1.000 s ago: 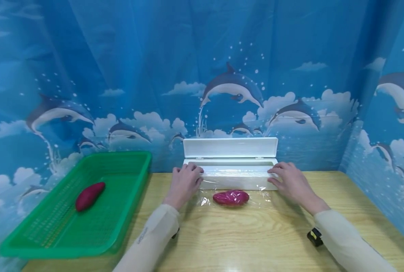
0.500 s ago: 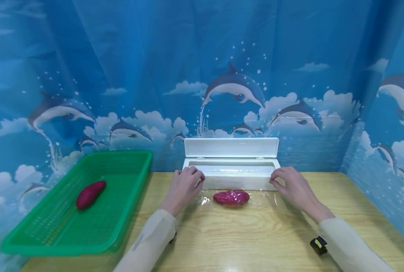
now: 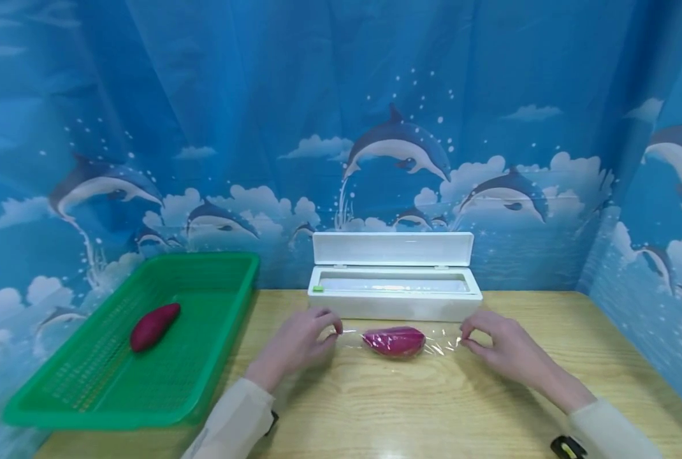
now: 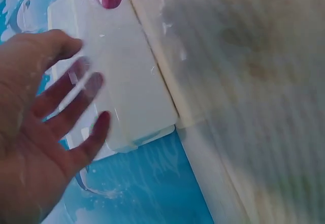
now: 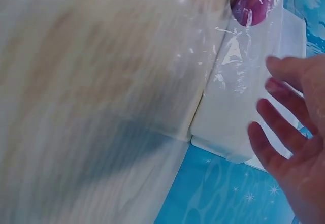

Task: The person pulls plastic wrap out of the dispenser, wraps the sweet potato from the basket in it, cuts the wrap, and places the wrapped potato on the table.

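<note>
Blue dolphin-printed curtain fills the upper frame behind your wooden table. At lower centre, a purple-red sweet potato lies wrapped in clear film. Your hands are apart: your left hand pinches the film's left end, your right hand its right end. Just behind stands a white box, lid raised. At lower left, your green basket holds another sweet potato.
</note>
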Demonstrator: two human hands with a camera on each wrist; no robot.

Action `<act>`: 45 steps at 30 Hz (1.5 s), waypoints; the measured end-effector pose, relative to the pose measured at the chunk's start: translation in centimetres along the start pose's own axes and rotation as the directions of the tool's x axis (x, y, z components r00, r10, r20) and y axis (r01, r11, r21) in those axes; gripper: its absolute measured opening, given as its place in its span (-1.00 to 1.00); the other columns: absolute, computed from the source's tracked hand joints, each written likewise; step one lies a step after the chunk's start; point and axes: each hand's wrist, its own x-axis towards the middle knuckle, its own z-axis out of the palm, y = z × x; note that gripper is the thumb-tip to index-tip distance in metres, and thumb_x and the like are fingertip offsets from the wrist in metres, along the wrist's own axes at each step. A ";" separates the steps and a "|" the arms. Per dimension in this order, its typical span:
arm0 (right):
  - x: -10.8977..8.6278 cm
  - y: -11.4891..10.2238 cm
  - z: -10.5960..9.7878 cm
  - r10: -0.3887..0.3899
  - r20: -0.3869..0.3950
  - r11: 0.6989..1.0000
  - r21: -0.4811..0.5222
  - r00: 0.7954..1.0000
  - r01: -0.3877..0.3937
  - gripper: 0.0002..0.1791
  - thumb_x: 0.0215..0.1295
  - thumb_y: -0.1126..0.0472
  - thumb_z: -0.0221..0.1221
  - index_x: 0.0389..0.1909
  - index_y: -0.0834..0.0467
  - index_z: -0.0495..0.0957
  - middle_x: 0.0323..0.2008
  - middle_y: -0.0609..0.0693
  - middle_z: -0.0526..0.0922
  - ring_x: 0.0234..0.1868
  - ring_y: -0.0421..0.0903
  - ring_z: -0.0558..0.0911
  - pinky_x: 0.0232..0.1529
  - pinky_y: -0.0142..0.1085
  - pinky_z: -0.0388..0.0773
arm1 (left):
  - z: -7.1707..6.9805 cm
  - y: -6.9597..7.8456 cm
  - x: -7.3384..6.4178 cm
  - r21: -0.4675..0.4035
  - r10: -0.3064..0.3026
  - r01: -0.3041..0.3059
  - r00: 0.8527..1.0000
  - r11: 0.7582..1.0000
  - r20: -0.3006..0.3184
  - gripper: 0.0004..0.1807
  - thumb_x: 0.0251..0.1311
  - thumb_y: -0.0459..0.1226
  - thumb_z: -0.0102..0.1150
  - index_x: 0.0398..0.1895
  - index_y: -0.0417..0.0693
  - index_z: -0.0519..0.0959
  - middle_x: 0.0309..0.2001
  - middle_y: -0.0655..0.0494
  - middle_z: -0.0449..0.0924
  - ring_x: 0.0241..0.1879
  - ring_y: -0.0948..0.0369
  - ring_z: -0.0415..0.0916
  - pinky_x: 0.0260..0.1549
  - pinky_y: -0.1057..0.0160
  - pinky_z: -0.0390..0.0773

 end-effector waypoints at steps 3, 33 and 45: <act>-0.5 -0.2 -0.2 -0.024 0.122 1.000 0.009 0.992 0.024 -0.59 -0.13 0.42 0.51 -0.46 -0.14 0.60 -0.29 -0.18 0.74 -0.23 -0.16 0.71 -0.18 -0.20 0.72 | 0.3 0.3 -0.4 -0.004 0.001 0.000 0.994 1.000 0.108 -0.86 0.23 -0.28 0.38 -0.16 0.10 0.72 -0.11 0.17 0.71 -0.16 0.22 0.65 -0.07 0.20 0.69; 2.3 -2.4 2.1 0.121 0.374 0.992 -0.075 0.920 -0.100 -0.33 0.13 -0.04 0.46 0.25 0.09 0.56 0.12 0.11 0.70 0.07 0.10 0.69 0.05 0.06 0.68 | 4.1 7.3 5.5 0.171 0.071 -0.111 0.972 0.979 0.223 -0.28 0.11 0.04 0.48 0.36 0.31 0.43 0.23 0.18 0.59 0.15 0.24 0.58 0.12 0.11 0.62; 2.8 -2.6 2.0 0.128 0.411 0.991 -0.015 0.902 -0.133 -0.69 0.26 0.41 0.27 -0.01 0.09 0.71 -0.15 -0.03 0.79 -0.24 -0.19 0.71 -0.21 -0.31 0.70 | 4.2 5.4 5.0 -0.218 0.088 -0.035 0.968 0.975 0.235 -0.67 0.52 -0.07 0.06 0.26 0.29 0.56 0.09 0.23 0.59 0.01 0.33 0.57 0.08 0.30 0.61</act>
